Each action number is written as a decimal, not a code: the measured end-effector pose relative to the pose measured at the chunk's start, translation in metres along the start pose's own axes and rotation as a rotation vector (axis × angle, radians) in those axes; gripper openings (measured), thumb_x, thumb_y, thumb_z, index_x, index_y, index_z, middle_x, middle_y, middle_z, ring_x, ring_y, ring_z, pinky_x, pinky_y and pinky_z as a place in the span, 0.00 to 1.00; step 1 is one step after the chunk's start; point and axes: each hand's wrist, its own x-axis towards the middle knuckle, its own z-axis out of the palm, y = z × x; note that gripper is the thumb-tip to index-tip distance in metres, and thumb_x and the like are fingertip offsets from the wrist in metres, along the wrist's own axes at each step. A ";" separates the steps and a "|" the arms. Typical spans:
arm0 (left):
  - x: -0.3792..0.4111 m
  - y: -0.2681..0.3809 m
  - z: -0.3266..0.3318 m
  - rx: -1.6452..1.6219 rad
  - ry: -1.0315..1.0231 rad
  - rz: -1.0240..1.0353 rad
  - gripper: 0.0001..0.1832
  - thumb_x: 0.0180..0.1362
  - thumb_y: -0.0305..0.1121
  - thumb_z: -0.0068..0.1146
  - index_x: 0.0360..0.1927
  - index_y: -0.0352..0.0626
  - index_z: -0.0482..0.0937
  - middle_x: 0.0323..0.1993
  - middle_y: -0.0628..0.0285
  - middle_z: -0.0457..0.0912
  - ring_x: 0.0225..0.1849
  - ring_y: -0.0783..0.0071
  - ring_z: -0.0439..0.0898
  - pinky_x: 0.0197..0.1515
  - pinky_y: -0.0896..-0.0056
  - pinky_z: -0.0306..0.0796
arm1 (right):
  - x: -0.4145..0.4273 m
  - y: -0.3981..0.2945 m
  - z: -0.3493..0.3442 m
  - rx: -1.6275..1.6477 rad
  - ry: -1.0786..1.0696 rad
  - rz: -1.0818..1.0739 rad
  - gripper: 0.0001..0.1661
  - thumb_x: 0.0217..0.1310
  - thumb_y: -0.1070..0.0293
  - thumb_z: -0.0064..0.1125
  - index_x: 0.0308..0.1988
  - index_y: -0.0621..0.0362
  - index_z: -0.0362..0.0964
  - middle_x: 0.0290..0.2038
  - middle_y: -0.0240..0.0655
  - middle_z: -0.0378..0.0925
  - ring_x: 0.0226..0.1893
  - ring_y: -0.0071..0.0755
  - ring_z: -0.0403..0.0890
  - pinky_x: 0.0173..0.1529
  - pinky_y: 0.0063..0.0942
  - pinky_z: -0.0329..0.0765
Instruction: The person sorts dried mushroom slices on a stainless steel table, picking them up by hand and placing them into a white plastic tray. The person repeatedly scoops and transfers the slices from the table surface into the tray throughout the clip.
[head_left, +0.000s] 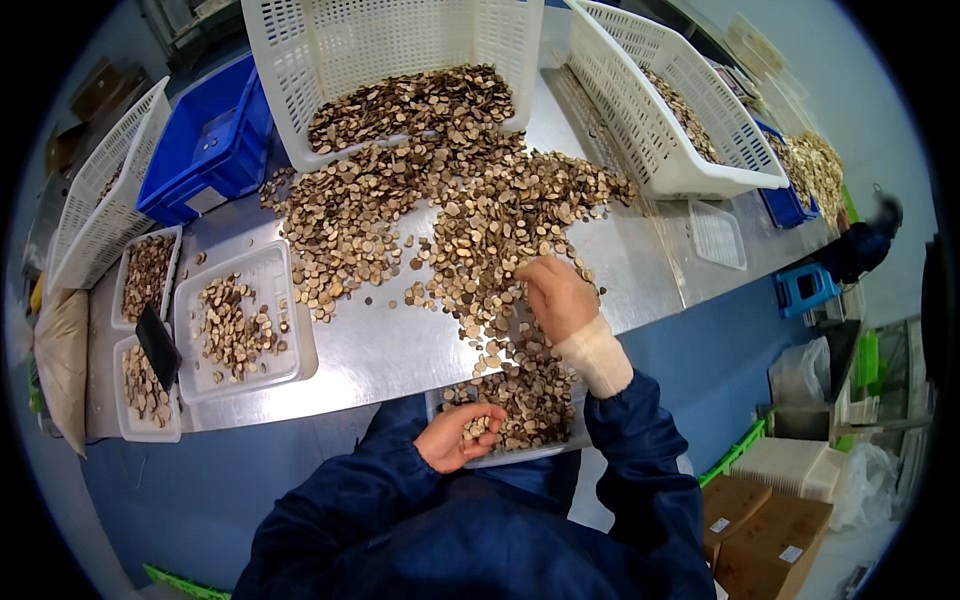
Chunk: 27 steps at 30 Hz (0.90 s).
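Observation:
My left hand (461, 437) is cupped, palm up, around several thin round dried slices, over a plastic tray (517, 454) at the table's near edge. That tray holds many brown slices (534, 397). My right hand (559, 296), fingers bent downward, touches the near part of a large heap of slices (480, 225) spread on the metal table; whether it grips any is hidden. The heap reaches back to a tipped white perforated basket (300, 142) with more slices inside. A larger clear tray (300, 330) with pale slices stands to the left.
Two small trays (176, 255) (127, 431) of slices and an upright dark phone-like object (157, 349) stand at the left, with a blue crate (172, 180) behind. At the right are a white basket (637, 142), a small clear tray (718, 234) and a person (862, 247) beside another heap.

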 end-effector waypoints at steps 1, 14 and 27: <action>0.000 -0.001 0.000 0.006 -0.009 0.005 0.12 0.67 0.35 0.43 0.42 0.35 0.72 0.31 0.64 0.71 0.26 0.78 0.67 0.18 0.83 0.56 | 0.009 0.004 0.003 -0.014 0.046 -0.021 0.10 0.56 0.76 0.53 0.41 0.58 0.74 0.41 0.40 0.75 0.42 0.46 0.77 0.44 0.35 0.75; 0.000 0.003 -0.008 -0.012 -0.012 0.036 0.11 0.64 0.33 0.46 0.41 0.35 0.74 0.30 0.64 0.71 0.26 0.78 0.68 0.19 0.82 0.56 | -0.022 0.019 0.007 0.184 -0.045 0.098 0.07 0.55 0.73 0.57 0.37 0.55 0.71 0.35 0.38 0.72 0.34 0.44 0.77 0.39 0.31 0.74; 0.008 0.010 -0.011 0.063 0.021 0.033 0.11 0.66 0.34 0.44 0.41 0.37 0.73 0.27 0.65 0.70 0.23 0.79 0.66 0.17 0.82 0.54 | -0.143 -0.004 0.005 1.442 0.065 0.643 0.22 0.65 0.77 0.42 0.59 0.65 0.61 0.52 0.49 0.73 0.47 0.40 0.79 0.51 0.34 0.77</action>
